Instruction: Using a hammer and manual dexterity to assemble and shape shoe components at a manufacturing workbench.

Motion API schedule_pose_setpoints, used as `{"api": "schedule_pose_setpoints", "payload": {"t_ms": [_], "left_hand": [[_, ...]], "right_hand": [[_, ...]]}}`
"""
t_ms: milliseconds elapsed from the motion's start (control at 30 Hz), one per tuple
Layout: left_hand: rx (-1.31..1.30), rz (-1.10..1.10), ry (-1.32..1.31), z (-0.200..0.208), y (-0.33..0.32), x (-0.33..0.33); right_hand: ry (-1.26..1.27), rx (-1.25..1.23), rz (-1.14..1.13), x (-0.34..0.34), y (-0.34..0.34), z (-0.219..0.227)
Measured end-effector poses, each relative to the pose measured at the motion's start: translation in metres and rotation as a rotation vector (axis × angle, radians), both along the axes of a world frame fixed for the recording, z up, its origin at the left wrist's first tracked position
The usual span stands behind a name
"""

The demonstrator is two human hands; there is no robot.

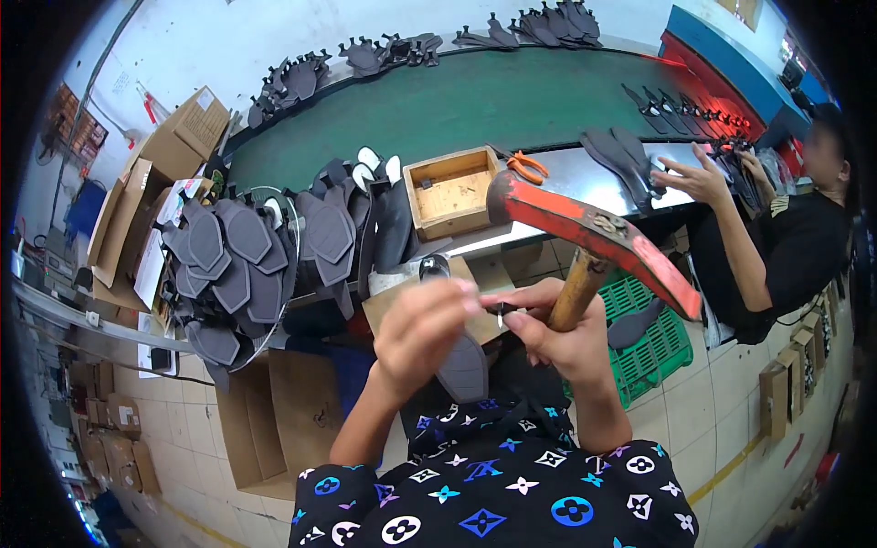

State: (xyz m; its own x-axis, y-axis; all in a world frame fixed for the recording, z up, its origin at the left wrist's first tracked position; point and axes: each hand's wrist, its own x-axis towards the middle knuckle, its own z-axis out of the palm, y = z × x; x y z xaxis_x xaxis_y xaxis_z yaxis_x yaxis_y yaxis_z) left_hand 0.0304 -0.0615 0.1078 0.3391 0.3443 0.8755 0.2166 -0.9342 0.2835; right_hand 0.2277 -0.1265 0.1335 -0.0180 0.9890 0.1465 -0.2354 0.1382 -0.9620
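My right hand (568, 336) is closed around the wooden handle of a hammer (577, 297), whose worn red head slants up over the table edge. Between that hand's thumb and forefinger is a small black piece (501, 310) with a white tip. Close beside it, my left hand (418, 331) is blurred, its fingers curled together; whatever they pinch is hidden. Below the left hand, a dark grey paddle-shaped sole piece (464, 371) lies over my lap, its middle partly covered by the hand.
A wooden box (449, 196) and orange-handled pliers (527, 167) sit on the table edge. Heaped grey sole pieces (247, 228) stand at left, above an open carton (274, 420). A green crate (671, 342) is on the floor. Beyond runs a green belt (411, 110); a co-worker (767, 228) works at right.
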Motion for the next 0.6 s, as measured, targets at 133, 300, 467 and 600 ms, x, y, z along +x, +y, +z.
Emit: {"api": "schedule_pose_setpoints", "payload": {"t_ms": [133, 300, 467, 600], "left_hand": [[-0.564, 0.35, -0.062, -0.043, 0.02, -0.002], [-0.455, 0.383, 0.129, -0.116, 0.065, -0.015], [-0.582, 0.313, 0.066, -0.115, 0.066, -0.023], [-0.543, 0.339, 0.049, -0.116, 0.056, -0.033]], "right_hand": [[-0.127, -0.098, -0.012, 0.004, 0.018, -0.019], [-0.222, 0.015, 0.053, -0.003, 0.07, -0.063], [-0.304, 0.042, 0.133, -0.024, 0.108, -0.09], [-0.374, 0.114, 0.156, -0.036, 0.12, -0.112]]}}
